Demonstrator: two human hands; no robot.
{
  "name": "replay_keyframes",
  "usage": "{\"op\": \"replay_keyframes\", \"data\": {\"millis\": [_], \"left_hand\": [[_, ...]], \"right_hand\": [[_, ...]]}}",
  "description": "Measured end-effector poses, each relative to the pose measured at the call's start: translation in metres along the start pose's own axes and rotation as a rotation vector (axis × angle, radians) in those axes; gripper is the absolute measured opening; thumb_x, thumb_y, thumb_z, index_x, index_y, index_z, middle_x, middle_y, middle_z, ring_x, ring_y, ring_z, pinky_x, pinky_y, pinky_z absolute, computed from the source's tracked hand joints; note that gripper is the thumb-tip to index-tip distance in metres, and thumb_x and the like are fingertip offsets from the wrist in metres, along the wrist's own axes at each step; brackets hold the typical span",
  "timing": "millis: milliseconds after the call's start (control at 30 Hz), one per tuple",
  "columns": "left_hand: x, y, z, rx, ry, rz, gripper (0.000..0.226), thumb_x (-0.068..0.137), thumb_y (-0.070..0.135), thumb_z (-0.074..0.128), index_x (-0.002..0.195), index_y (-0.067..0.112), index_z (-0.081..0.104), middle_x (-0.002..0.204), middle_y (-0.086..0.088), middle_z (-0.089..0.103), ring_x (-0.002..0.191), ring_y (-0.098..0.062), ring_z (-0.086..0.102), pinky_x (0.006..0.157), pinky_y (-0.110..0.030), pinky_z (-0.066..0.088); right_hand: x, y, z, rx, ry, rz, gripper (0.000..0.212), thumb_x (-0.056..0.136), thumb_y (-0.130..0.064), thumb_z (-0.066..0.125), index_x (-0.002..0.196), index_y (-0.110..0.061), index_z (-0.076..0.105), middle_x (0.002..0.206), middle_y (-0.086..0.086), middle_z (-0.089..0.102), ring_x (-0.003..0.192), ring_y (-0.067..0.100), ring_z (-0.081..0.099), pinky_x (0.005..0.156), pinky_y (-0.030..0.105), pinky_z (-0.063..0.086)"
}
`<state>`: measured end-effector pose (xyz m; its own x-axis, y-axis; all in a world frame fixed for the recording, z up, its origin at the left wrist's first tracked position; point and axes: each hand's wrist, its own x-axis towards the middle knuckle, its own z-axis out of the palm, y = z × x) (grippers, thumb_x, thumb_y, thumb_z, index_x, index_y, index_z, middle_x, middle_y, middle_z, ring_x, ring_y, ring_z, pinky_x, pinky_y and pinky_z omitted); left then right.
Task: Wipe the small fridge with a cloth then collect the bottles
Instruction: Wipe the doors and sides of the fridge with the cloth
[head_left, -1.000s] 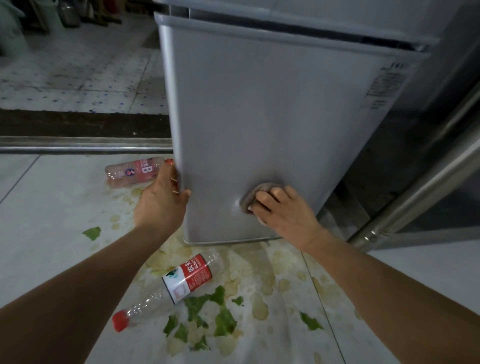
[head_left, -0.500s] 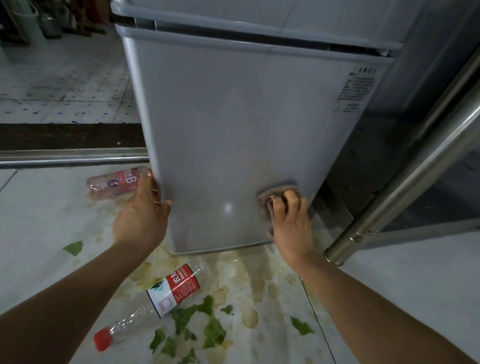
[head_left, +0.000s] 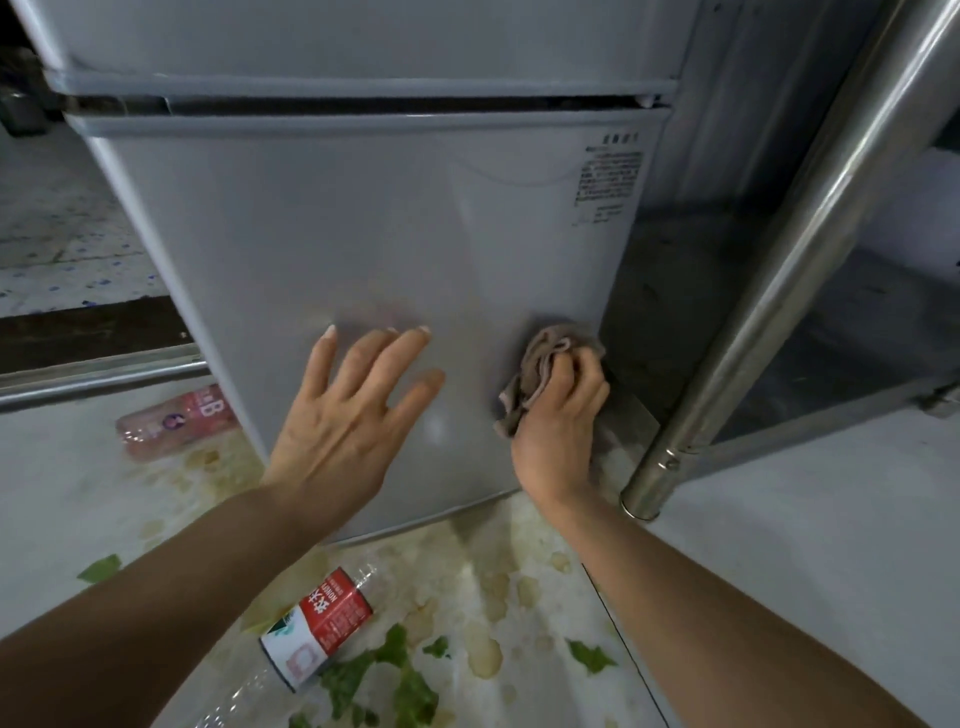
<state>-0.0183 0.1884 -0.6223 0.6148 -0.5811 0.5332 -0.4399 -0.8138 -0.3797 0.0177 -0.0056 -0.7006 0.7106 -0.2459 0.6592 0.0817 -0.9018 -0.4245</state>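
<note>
While right hand (head_left: 558, 415) grips cloth (head_left: 540, 364), steel pole (head_left: 779, 270) crowds fridge (head_left: 363, 218), possibly touching.

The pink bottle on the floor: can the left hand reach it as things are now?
Probably yes. The left hand is open and holds nothing, flat on the fridge. The pink bottle lies beside the fridge's left edge, with nothing between them.

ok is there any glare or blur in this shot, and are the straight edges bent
Head view: a small bright glare spot sits on the fridge door just right of the left hand; the steel pole shows long highlights; the pink bottle looks soft; wide-angle distortion splays the fridge edges and tilts the pole; the right hand and cloth are fairly sharp.
</note>
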Motion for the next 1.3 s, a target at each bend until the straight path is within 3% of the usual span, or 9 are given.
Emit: {"op": "replay_keyframes", "data": {"millis": [133,267,367,500,700,900,967,1033,1300], "left_hand": [[0.003,-0.009,0.015,0.135,-0.052,0.166,0.057,0.077,0.004,0.033,0.127,0.015,0.058,0.147,-0.010,0.040,0.128,-0.035,0.031,0.103,-0.061,0.029],[-0.004,-0.021,0.021,0.168,-0.018,0.208,0.065,0.079,0.002,0.025,0.138,0.017,0.046,0.153,-0.005,0.027,0.137,-0.030,0.024,0.107,-0.055,0.018],[-0.006,-0.016,0.026,0.183,-0.004,0.190,0.066,0.080,-0.005,0.029,0.141,0.016,0.042,0.155,-0.006,0.023,0.139,-0.032,0.020,0.110,-0.055,0.009],[-0.007,-0.002,0.039,0.146,-0.009,0.210,0.062,0.074,0.002,0.031,0.133,0.011,0.047,0.154,-0.008,0.020,0.139,-0.038,0.016,0.110,-0.057,0.007],[-0.012,0.003,0.063,0.093,0.011,0.294,0.059,0.082,0.000,0.027,0.135,0.011,0.047,0.154,-0.004,0.022,0.144,-0.028,0.011,0.109,-0.053,0.010],[-0.012,0.004,0.064,0.119,0.010,0.293,0.056,0.083,0.005,0.027,0.134,0.013,0.049,0.154,-0.006,0.020,0.142,-0.028,0.012,0.104,-0.056,0.017],[-0.012,0.005,0.060,0.115,0.009,0.296,0.054,0.084,0.006,0.029,0.132,0.013,0.051,0.154,-0.006,0.020,0.141,-0.029,0.017,0.104,-0.056,0.018],[-0.011,0.005,0.057,0.103,0.001,0.304,0.049,0.086,0.004,0.032,0.129,0.012,0.055,0.154,-0.007,0.024,0.139,-0.030,0.020,0.105,-0.056,0.017],[-0.042,-0.014,0.058,0.080,-0.122,0.400,0.058,0.083,-0.003,0.026,0.136,0.006,0.046,0.155,-0.008,0.020,0.142,-0.030,0.010,0.113,-0.053,-0.004]], "right_hand": [[-0.018,0.015,0.007,0.109,-0.187,0.166,0.076,0.056,0.001,0.080,0.122,0.011,0.043,0.134,0.031,0.035,0.115,0.047,0.044,0.098,0.046,0.040],[0.019,0.002,-0.013,0.346,0.066,0.205,0.053,0.074,0.015,0.059,0.124,0.008,0.042,0.135,0.022,0.032,0.127,0.037,0.039,0.111,0.039,0.032],[0.052,-0.004,-0.029,0.364,0.175,0.188,0.065,0.077,0.013,0.058,0.137,0.005,0.035,0.143,0.022,0.030,0.133,0.030,0.030,0.114,0.025,0.017],[0.058,0.004,-0.026,0.374,0.067,0.218,0.080,0.080,0.008,0.053,0.149,-0.008,0.018,0.153,0.012,0.025,0.130,0.022,0.023,0.110,0.022,0.016],[0.030,0.025,0.007,0.483,-0.050,0.452,0.080,0.077,0.008,0.046,0.150,-0.012,0.018,0.136,0.021,0.035,0.123,0.036,0.038,0.113,0.041,0.031],[-0.031,0.057,0.042,0.374,-0.357,0.644,0.075,0.087,0.009,0.043,0.150,-0.018,0.015,0.135,0.012,0.040,0.125,0.026,0.038,0.099,0.016,0.026],[-0.039,0.059,0.043,0.346,-0.480,0.690,0.067,0.089,0.007,0.046,0.148,-0.010,0.020,0.141,0.016,0.037,0.131,0.026,0.034,0.112,0.024,0.022],[-0.033,0.054,0.038,0.361,-0.416,0.715,0.060,0.087,0.006,0.050,0.143,-0.003,0.030,0.140,0.018,0.039,0.129,0.030,0.041,0.112,0.029,0.028],[-0.012,-0.018,0.021,0.535,0.170,0.487,0.059,0.081,0.004,0.064,0.134,0.001,0.039,0.124,0.005,0.029,0.099,0.001,0.042,0.090,-0.006,0.028]]}}
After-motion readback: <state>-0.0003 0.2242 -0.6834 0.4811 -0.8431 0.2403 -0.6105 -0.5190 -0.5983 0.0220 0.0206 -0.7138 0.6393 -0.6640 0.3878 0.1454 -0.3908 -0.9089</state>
